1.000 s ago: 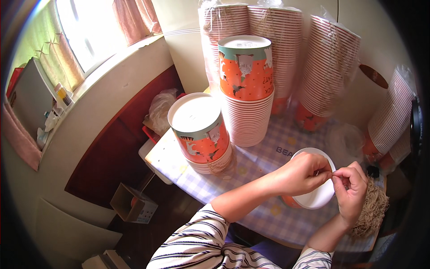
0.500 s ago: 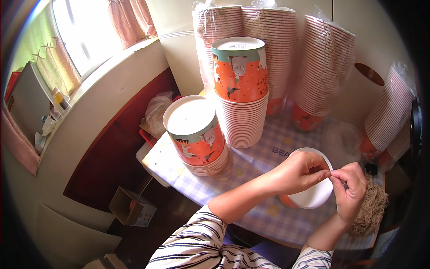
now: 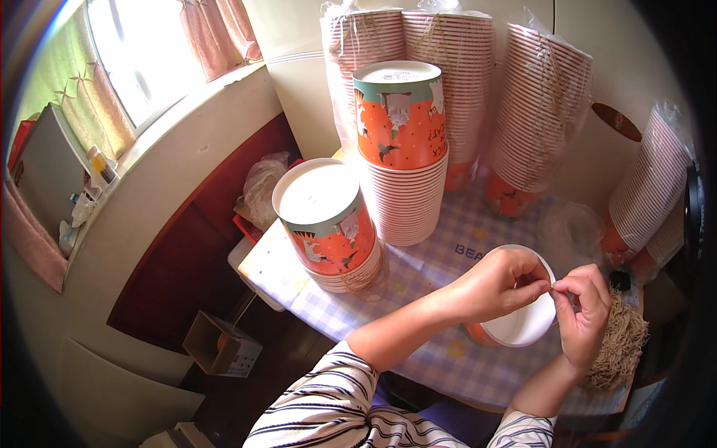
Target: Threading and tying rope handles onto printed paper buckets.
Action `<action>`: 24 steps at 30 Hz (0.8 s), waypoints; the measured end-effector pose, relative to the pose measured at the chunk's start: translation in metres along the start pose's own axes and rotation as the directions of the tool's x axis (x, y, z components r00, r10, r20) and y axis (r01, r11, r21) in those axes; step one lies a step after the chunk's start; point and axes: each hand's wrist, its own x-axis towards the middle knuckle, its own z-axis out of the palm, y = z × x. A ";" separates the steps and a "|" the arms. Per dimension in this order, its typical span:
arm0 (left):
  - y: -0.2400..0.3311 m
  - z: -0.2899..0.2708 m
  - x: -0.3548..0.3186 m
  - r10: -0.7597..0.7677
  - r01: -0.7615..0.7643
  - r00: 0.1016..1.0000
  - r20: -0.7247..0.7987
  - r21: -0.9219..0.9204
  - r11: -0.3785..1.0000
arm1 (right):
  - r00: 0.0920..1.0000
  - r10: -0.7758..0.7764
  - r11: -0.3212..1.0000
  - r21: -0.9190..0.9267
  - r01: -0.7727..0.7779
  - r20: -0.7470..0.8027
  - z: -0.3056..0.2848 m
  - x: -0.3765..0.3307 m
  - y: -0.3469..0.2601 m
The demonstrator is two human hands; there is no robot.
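My left hand (image 3: 508,284) and my right hand (image 3: 586,310) meet fingertip to fingertip over the right rim of a paper bucket (image 3: 515,330). Both are closed in a pinch, and what lies between the fingertips is too small to make out. The bucket is upright, white inside and orange outside, with my left hand covering part of its mouth. Just right of my right hand lies a heap of beige strings (image 3: 621,345). To the left stands a short stack of upturned buckets (image 3: 336,246), with loose string hanging down its right side.
A taller upturned bucket stack (image 3: 403,198) stands mid-table. Plastic-wrapped bucket stacks (image 3: 541,112) line the back, and another wrapped stack (image 3: 651,179) leans at the right. Crumpled clear plastic (image 3: 571,228) lies on the checked tablecloth (image 3: 336,313). An open carton (image 3: 222,347) sits on the floor.
My hands stay pinched together in nearly the same place; the right fingers have shifted very slightly. The buckets and stacks stand as before.
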 end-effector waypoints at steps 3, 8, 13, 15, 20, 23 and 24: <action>0.002 -0.001 0.001 -0.013 0.013 1.000 0.008 0.014 1.000 | 1.000 0.010 1.000 -0.022 -0.010 0.002 0.000 0.001 -0.001; 0.000 -0.002 0.000 0.044 -0.043 0.999 -0.008 0.082 0.996 | 1.000 0.004 0.999 -0.043 -0.004 -0.004 0.003 0.003 -0.004; -0.001 -0.001 -0.001 0.086 -0.082 0.996 -0.028 0.129 0.988 | 0.999 -0.044 0.996 -0.073 0.044 0.005 0.003 0.004 -0.001; 0.001 0.000 -0.001 0.085 -0.081 0.996 -0.024 0.125 0.989 | 0.999 -0.049 0.996 -0.075 0.050 0.008 0.002 0.003 -0.001; -0.002 0.000 -0.001 0.177 -0.170 0.984 -0.028 0.166 0.971 | 0.997 -0.074 0.995 -0.074 0.074 0.007 0.002 0.003 -0.002; -0.003 0.001 -0.001 0.240 -0.227 0.970 -0.040 0.197 0.954 | 0.997 -0.074 0.995 -0.063 0.074 0.012 0.002 0.002 -0.002; -0.003 0.001 -0.001 0.263 -0.247 0.964 -0.048 0.211 0.946 | 0.997 -0.077 0.995 -0.059 0.078 0.009 0.002 0.002 -0.002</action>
